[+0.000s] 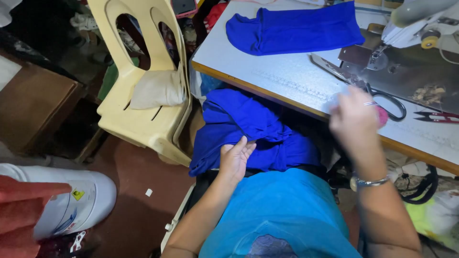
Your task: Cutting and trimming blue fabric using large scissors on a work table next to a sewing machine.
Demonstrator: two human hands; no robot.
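Left of the sewing table (287,81), the left hand (234,160) lies flat-fingered on blue cloth (248,126); the blurred right hand (354,117) seems loosely spread above it. Lower left, 1 white drum (71,200) bears a yellow diamond label (78,194).

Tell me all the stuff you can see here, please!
Blue fabric piece: one, bright blue, flat on the table's far side.
Bunched blue fabric: one, bright blue, on the lap.
White sewing table: one, white with a wooden edge, upper right.
Sewing machine: one, pale grey, top right.
Black-handled scissors: one, on the table.
Small thread snips: one, dark with red, at the table's right.
Cream plastic chair: one, left, holding a beige cloth.
White plastic drum: one, lower left.
Silver bracelet: one, right wrist.
Left hand: on the bunched fabric.
Right hand: blurred, raised over the table edge.
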